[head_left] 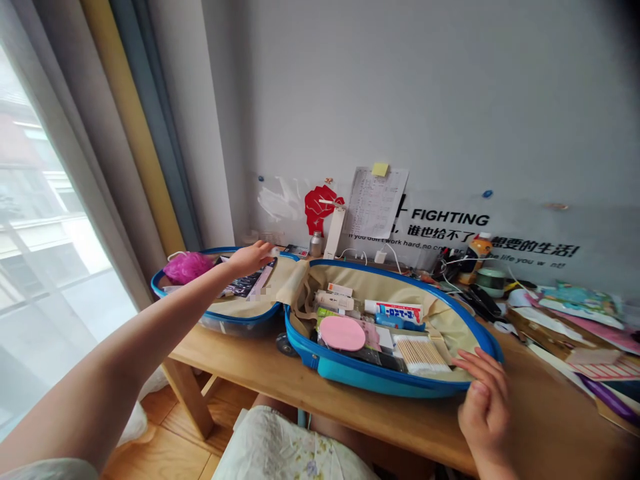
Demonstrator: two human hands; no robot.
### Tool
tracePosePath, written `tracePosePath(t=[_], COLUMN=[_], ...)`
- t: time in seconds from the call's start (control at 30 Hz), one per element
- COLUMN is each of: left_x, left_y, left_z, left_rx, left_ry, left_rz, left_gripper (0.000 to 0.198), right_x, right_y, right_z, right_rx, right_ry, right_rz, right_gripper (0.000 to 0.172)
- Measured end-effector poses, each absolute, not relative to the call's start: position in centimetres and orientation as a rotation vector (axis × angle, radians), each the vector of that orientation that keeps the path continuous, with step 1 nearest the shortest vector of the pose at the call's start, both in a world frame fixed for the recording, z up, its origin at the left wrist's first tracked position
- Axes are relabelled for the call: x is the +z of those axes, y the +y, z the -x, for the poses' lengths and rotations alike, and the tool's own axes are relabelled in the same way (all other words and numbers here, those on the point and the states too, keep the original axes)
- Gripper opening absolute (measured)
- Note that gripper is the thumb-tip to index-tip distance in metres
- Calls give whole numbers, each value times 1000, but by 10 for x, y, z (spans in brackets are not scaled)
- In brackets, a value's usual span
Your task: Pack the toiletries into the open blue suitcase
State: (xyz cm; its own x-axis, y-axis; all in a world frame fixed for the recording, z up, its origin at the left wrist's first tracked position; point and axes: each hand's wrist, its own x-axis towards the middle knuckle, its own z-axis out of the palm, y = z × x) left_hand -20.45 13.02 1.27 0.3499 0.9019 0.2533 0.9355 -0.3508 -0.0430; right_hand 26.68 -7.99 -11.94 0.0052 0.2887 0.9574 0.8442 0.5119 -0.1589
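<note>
A small blue-rimmed suitcase [400,381] lies open on the wooden desk, its two halves side by side. My left hand [254,257] reaches over the left half [245,312] to its far rim, fingers stretched out; a small white spot shows at the fingertips. My right hand [484,400] rests on the near right rim, fingers laid over the edge, thumb outside. The right half holds cotton swabs [421,353], a pink oval pad [343,333], a toothpaste tube [395,311] and small boxes. A purple bath puff [189,268] and a dark packet [245,283] lie in the left half.
Behind the suitcase stand a small shaker bottle [315,244] and a white upright strip [335,232] against the wall. To the right are an orange bottle [475,259], a green-white jar [491,282], cables, papers and a purple item [611,403]. Curtains [95,120] hang at left.
</note>
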Motion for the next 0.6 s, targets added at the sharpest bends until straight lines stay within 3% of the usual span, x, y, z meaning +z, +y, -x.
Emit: tracePosePath(t=[0.13,0.3,0.6], left_x=[20,3,-27], left_y=[126,132,149], left_z=[128,56,38], left_rx=[-339,-168,41], left_ry=[-1423,-1260,-1250], left_rz=[2636,2868,2960], left_gripper=[47,43,39], right_x=[-118,-119,-121], right_y=[-80,-80,-79], right_z=[-266,-267,-268], right_rx=[-597,-599,-570], right_ry=[-1559,-1566,-1550], right_rz=[995,1005,1011], right_gripper=[37,34,36])
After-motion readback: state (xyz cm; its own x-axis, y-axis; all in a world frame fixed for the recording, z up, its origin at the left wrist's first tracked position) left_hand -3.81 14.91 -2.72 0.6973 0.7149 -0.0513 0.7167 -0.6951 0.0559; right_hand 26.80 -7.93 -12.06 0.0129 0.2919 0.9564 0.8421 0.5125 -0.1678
